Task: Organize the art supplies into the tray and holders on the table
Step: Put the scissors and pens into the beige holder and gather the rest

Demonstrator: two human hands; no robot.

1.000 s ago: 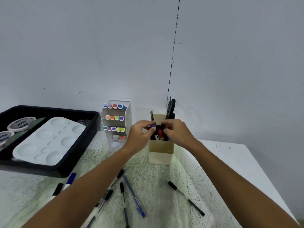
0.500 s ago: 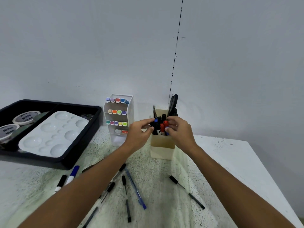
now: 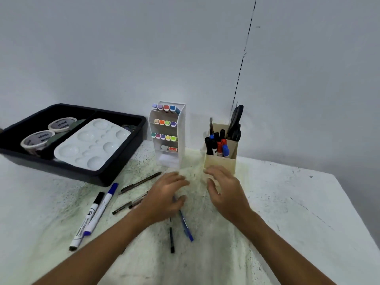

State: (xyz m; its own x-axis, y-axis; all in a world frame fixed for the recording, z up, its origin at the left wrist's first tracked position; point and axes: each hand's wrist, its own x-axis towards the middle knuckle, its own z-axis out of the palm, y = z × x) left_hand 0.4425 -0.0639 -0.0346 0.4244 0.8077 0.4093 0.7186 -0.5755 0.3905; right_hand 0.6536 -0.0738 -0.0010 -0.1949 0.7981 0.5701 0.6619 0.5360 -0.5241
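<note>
1. The table [image 3: 287, 202] is white with dark speckles. It holds everything else.
2. The black tray [image 3: 115, 177] sits at the back left. Inside it lie a white paint palette [image 3: 90, 145] and two rolls of tape [image 3: 39, 138]. The tape labels look like "NITTO", but the letters are small, so I am not sure.
3. The white marker rack [image 3: 181, 136] stands against the wall with rows of colored caps. A small red label sits low in it, too tiny to read.
4. The tan pen cup [image 3: 220, 161] stands to the right of the rack, already full of markers and black scissors [image 3: 236, 120].
5. The left hand [image 3: 164, 194] is open with loose fingers, low over the loose pens. It holds nothing.
6. The right hand [image 3: 228, 192] is open too, just in front of the cup, and holds nothing.
7. Two whiteboard markers [image 3: 92, 214] lie near the tray. Their printing is too blurry to read.
8. A blue pen [image 3: 185, 225] and thin black pens [image 3: 171, 237] lie under and near the left hand.
9. What could go wrong: the cup is crowded and light, so a bump from the right hand may tip it. Round pens may roll off when grabbed fast.
</note>
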